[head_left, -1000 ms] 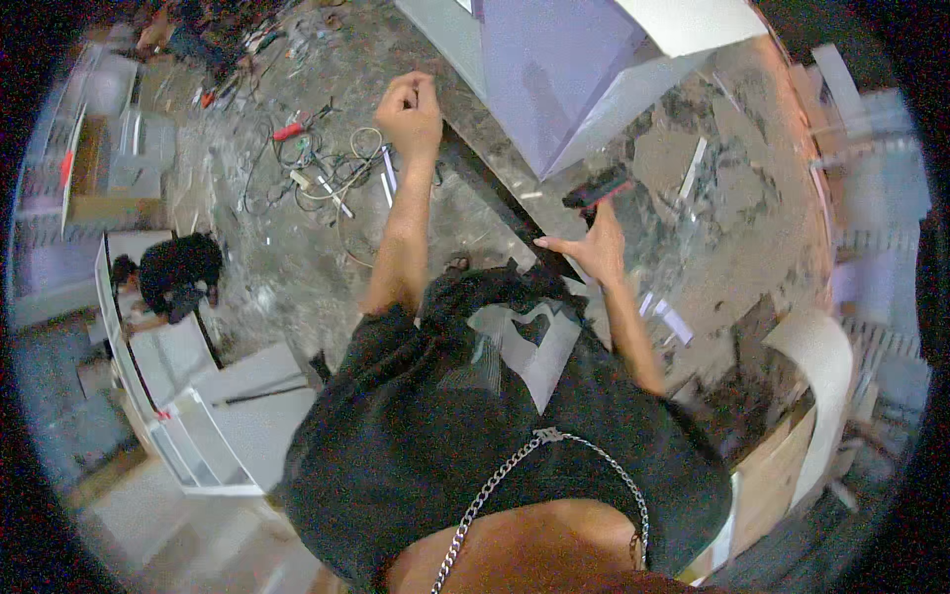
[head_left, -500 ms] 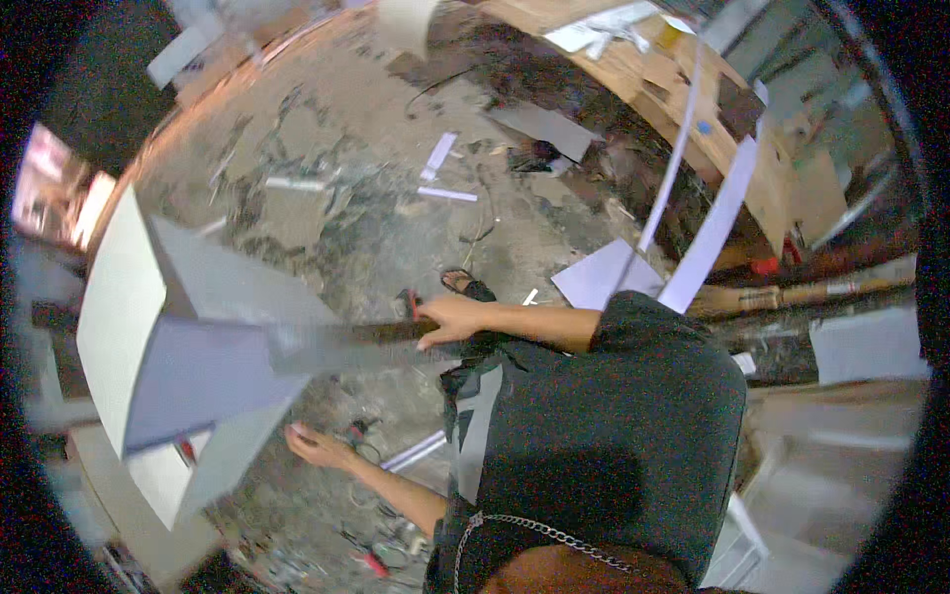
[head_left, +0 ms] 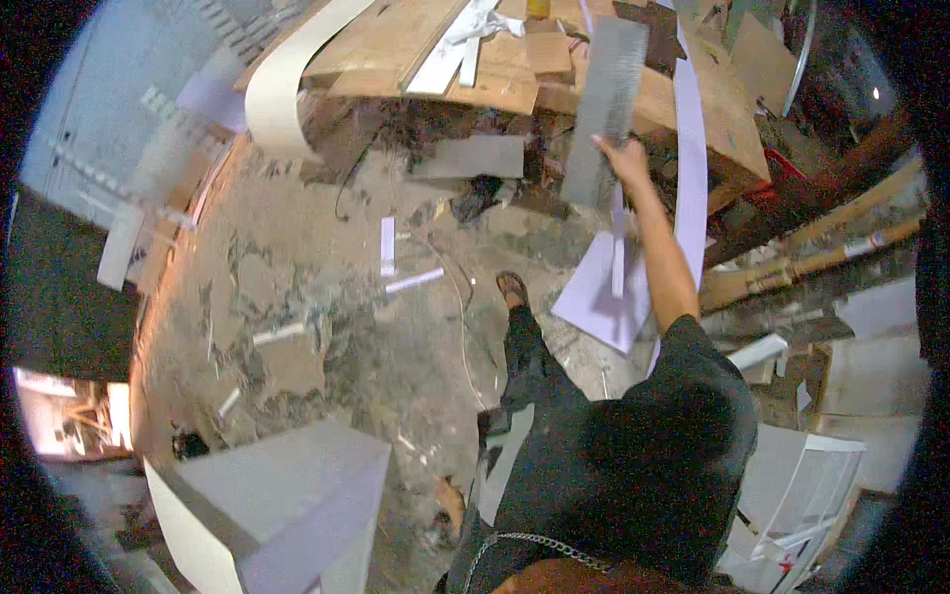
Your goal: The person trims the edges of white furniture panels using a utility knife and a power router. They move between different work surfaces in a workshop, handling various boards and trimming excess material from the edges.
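My right arm reaches forward toward the wooden workbench. My right hand point(head_left: 623, 163) is closed on the edge of a long, flat grey panel point(head_left: 609, 89), with the thumb over its face. The panel stands lengthwise away from me, its far end over the bench, and is slightly blurred. Below it a lavender sheet point(head_left: 594, 297) lies on the floor, with a narrow lavender strip point(head_left: 618, 257) in front of it. A small skin-coloured patch shows beside my left hip; I cannot tell whether it is my left hand or a foot.
The wooden workbench point(head_left: 396, 74) carries offcuts and a long curved lavender strip point(head_left: 691, 148). A cream curved sheet point(head_left: 275, 99) hangs near its left end. A large grey, cream-edged board piece point(head_left: 307, 465) stands at lower left. Scraps point(head_left: 416, 280) and a cable point(head_left: 463, 327) lie on the floor.
The view has turned, so the large board piece now sits lower left. My right hand has swung forward and right to the bench with the grey panel. My left hand has left the board piece's side.
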Available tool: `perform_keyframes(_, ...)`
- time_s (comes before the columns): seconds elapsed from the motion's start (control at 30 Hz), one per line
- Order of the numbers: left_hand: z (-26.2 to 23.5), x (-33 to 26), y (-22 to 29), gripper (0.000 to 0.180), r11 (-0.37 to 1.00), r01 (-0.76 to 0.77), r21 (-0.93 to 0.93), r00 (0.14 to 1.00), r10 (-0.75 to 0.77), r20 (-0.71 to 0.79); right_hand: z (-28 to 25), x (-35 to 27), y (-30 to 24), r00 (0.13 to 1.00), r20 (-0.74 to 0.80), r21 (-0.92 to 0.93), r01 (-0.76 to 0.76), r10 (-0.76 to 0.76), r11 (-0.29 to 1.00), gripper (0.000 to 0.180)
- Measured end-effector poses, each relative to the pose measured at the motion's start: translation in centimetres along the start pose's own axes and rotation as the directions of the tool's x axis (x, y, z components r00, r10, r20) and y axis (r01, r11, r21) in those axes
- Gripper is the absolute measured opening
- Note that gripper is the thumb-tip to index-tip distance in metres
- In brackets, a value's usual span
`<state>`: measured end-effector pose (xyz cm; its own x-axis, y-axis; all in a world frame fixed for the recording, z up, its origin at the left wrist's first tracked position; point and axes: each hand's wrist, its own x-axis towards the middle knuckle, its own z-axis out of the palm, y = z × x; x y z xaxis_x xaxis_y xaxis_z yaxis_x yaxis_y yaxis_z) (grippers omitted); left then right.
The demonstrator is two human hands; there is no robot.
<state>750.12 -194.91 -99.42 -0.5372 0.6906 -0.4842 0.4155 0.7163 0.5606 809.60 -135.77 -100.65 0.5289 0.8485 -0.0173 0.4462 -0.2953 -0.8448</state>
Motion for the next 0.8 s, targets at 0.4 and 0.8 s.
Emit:
perform_keyframes(0.4,-0.1,18.8,21.5,0.052,0.903,0.429,0.032,0.888,-0.428,0.165,-2.0,38.3,12.2,0.96,-0.094,-0.694,-0.253,0.264,0.674,0.075)
perform_keyframes(0.8,-1.9,21.6,19.8,0.046,0.901,0.426,-0.082,0.896,-0.433,-0.096,-2.2,39.2,11.6,0.994,0.11,-0.824,0.1,-0.016,0.558,0.077)
